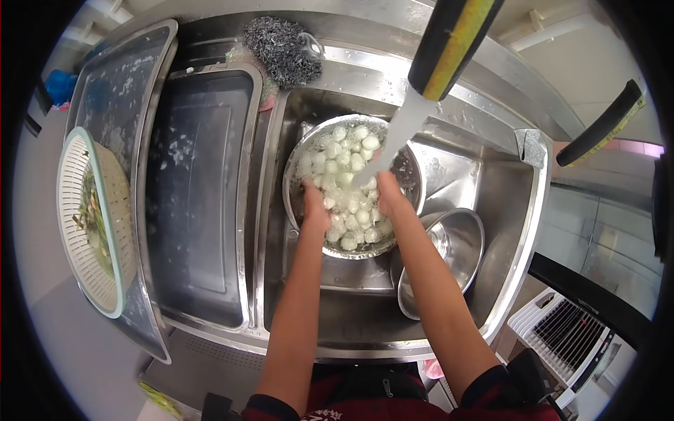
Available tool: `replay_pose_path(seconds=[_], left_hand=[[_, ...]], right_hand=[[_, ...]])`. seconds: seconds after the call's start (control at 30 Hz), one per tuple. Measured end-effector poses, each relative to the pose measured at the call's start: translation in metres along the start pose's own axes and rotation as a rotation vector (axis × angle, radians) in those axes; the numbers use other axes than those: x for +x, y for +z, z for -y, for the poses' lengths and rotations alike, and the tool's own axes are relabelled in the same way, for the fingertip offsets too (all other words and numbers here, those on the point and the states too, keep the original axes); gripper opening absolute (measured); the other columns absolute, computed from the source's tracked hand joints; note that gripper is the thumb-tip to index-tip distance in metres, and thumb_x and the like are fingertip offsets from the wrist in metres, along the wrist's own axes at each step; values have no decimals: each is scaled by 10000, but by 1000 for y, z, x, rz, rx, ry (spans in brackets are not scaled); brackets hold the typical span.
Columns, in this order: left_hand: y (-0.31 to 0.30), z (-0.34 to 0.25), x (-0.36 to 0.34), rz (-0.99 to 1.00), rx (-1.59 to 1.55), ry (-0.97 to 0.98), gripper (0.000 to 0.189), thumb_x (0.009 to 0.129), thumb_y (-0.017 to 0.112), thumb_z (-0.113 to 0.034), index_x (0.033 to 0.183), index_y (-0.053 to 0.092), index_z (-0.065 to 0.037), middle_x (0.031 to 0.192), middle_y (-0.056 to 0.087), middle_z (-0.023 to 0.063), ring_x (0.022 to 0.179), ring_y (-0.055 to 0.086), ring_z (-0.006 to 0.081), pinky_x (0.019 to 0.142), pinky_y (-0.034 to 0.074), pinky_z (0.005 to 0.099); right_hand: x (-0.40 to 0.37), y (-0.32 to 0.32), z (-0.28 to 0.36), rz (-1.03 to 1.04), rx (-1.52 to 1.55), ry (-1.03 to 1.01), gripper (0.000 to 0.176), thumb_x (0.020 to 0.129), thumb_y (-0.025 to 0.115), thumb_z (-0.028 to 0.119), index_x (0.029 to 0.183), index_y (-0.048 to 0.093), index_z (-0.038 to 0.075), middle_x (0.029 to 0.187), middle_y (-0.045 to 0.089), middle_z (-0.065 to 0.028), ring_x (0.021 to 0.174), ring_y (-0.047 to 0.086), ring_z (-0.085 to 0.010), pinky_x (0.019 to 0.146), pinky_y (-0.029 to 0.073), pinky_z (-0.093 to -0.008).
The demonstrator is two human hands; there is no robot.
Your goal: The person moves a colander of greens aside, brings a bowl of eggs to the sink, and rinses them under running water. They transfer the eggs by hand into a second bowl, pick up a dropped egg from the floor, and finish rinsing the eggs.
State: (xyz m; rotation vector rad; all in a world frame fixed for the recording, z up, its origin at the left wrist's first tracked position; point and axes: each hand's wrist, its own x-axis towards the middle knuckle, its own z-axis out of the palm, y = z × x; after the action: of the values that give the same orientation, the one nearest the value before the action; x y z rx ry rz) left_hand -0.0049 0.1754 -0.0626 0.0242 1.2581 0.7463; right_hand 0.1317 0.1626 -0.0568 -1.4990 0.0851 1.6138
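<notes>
Many small pale round pieces [347, 165] lie in water in a round metal bowl [289, 184], which sits in the steel sink. From a black and yellow hose [449, 52], water [400, 130] pours into the bowl. My left hand [314, 203] reaches into the bowl at its left side, beside the pale pieces. At the right side of the bowl my right hand [390, 193] is in the water too. The fingers of both hands are hidden by the water and the pieces.
A second metal bowl [474, 245] leans in the sink at the lower right. Metal trays [196, 210] stand on the left, with a white-green basket [116, 210] of vegetable scraps on the outer one. A steel scrubber [281, 52] rests behind the sink.
</notes>
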Motion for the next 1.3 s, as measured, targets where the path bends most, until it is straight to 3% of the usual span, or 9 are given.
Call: replay_pose_path(seconds=[0.13, 0.27, 0.37, 0.5, 0.67, 0.87, 1.03, 1.27, 1.3], left_hand=[[11, -20, -21, 136, 53, -195, 521, 821, 364, -435, 1189, 362, -66, 1168, 425, 78, 1030, 445, 211, 847, 378, 367], [1, -25, -36, 190, 82, -71, 399, 846, 369, -345, 1122, 450, -69, 1127, 466, 70, 1000, 468, 188, 836, 390, 317], [-4, -36, -54, 142, 317, 373, 304, 837, 409, -240, 992, 536, -11, 1041, 523, 81, 988, 476, 179, 859, 360, 281], [-9, -25, -31, -94, 494, 707, 392, 852, 362, -273, 1089, 466, 22, 1099, 484, 132, 1019, 441, 218, 889, 298, 283], [-8, -8, 20, -100, 526, 542, 541, 856, 320, -387, 1206, 339, 26, 1229, 369, 163, 1148, 332, 229, 943, 243, 289], [13, -17, 11, -108, 320, 139, 576, 836, 360, -423, 1217, 327, 9, 1212, 392, 125, 1102, 386, 216, 908, 300, 293], [5, -24, -9, 292, 64, -19, 439, 825, 445, -335, 1140, 435, -31, 1105, 481, 73, 995, 469, 172, 832, 374, 275], [-1, -32, -33, 233, 615, 363, 297, 805, 485, -216, 1017, 527, -13, 1028, 529, 95, 984, 480, 190, 831, 372, 286], [-2, -31, -32, 204, 681, 469, 311, 799, 490, -205, 1038, 505, -7, 1046, 517, 115, 987, 478, 199, 839, 363, 280]], right_hand=[[-42, 18, 24, 175, -28, 53, 522, 817, 417, 360, 1207, 329, 24, 1185, 412, -108, 1102, 379, -206, 904, 327, -332], [-56, 7, 38, 269, -355, -116, 387, 816, 428, 282, 1154, 440, 94, 1114, 467, -60, 960, 481, -144, 786, 426, -291], [-63, 3, 59, 154, -593, -173, 337, 802, 441, 242, 1095, 495, 85, 1017, 525, -51, 905, 488, -137, 754, 393, -250], [-19, -22, 49, -30, -639, -427, 365, 786, 464, 283, 1045, 514, 32, 961, 563, -97, 914, 501, -195, 798, 355, -252], [28, -17, 2, -183, -437, -330, 522, 790, 444, 343, 1178, 376, 1, 1166, 435, -174, 1070, 418, -245, 911, 300, -322], [-32, 26, 20, 120, 11, -20, 653, 800, 378, 486, 1268, 238, 53, 1269, 303, -137, 1170, 295, -230, 944, 278, -337], [-30, 7, 12, 296, -24, 27, 562, 802, 421, 424, 1242, 300, 97, 1277, 293, -93, 1164, 291, -218, 923, 249, -438], [-64, -6, 53, 211, -665, -104, 409, 738, 544, 276, 1100, 482, 96, 1108, 479, -107, 958, 486, -235, 793, 390, -327], [-52, -19, 49, 136, -895, -332, 421, 731, 550, 270, 1093, 480, 65, 1093, 486, -138, 953, 492, -256, 788, 397, -325]])
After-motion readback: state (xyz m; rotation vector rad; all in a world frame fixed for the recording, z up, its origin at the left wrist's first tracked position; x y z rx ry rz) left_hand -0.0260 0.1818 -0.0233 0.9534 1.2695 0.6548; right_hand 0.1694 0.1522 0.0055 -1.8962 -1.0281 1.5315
